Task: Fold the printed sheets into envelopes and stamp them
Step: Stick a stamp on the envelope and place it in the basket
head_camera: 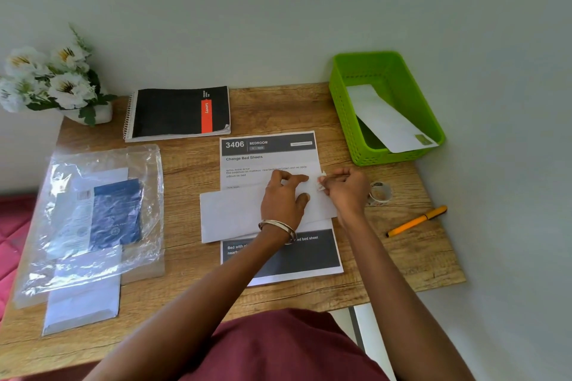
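A white envelope [232, 213] lies across a printed sheet [266, 151] headed "3406 Bedroom, Change Bed Sheets" in the middle of the wooden desk [192, 164]. My left hand [286, 199] presses flat on the envelope's right part, fingers spread. My right hand [345, 189] hovers at the envelope's right end and pinches a small pale stamp [321, 182] between thumb and fingers. A roll of stamps or tape [380, 193] sits just right of that hand.
A green basket [343, 102] at the back right holds one stamped envelope [387, 120]. An orange pen [416, 221] lies at the right. A black notebook [176, 113], a flower pot [55, 80] and a plastic bag of envelopes [93, 219] occupy the left.
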`<move>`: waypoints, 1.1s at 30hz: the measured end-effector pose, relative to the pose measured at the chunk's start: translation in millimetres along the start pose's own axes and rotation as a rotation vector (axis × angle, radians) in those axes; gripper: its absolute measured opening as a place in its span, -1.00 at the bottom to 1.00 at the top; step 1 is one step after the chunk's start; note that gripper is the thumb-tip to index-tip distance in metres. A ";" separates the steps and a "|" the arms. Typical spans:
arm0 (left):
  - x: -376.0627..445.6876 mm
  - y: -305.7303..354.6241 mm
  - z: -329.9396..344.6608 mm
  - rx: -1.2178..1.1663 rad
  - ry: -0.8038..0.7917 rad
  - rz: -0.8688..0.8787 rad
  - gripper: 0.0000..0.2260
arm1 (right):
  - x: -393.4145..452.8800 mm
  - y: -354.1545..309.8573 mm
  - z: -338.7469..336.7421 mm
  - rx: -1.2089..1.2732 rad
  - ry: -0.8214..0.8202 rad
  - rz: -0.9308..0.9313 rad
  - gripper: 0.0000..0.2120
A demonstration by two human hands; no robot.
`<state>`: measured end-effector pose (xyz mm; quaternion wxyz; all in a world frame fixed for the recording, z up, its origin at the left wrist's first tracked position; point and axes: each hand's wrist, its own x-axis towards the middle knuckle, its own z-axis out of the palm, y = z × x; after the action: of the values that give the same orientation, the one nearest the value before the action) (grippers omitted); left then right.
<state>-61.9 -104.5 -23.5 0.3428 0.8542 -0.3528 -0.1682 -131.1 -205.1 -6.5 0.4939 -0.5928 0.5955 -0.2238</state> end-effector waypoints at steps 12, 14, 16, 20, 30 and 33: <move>3.9 -1.1 -2.6 0.138 -0.071 0.069 -0.63 | -1.0 -21.2 -1.8 -0.180 -0.026 0.013 -0.64; 4.5 -0.4 -4.0 0.162 -0.086 0.076 -0.64 | -4.1 -26.7 -3.8 -0.232 -0.037 -0.006 -0.63; 5.1 0.1 -4.8 0.189 -0.102 0.084 -0.64 | -6.9 -31.6 -5.6 -0.286 -0.046 -0.027 -0.62; 6.7 0.9 -5.2 0.220 -0.118 0.099 -0.66 | -11.7 -40.8 -7.4 -0.387 -0.064 -0.051 -0.65; 14.7 5.0 -6.4 0.233 -0.204 0.107 -0.63 | 2.1 -32.7 -5.5 -0.518 -0.150 -0.086 -0.72; 13.7 4.1 -6.5 0.236 -0.207 0.124 -0.63 | 8.9 -27.6 -8.0 -0.566 -0.171 -0.077 -0.64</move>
<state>-50.9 -113.4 -16.7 0.2115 0.8434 -0.4555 -0.1911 -122.9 -221.3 17.5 0.3484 -0.7458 0.5676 -0.0166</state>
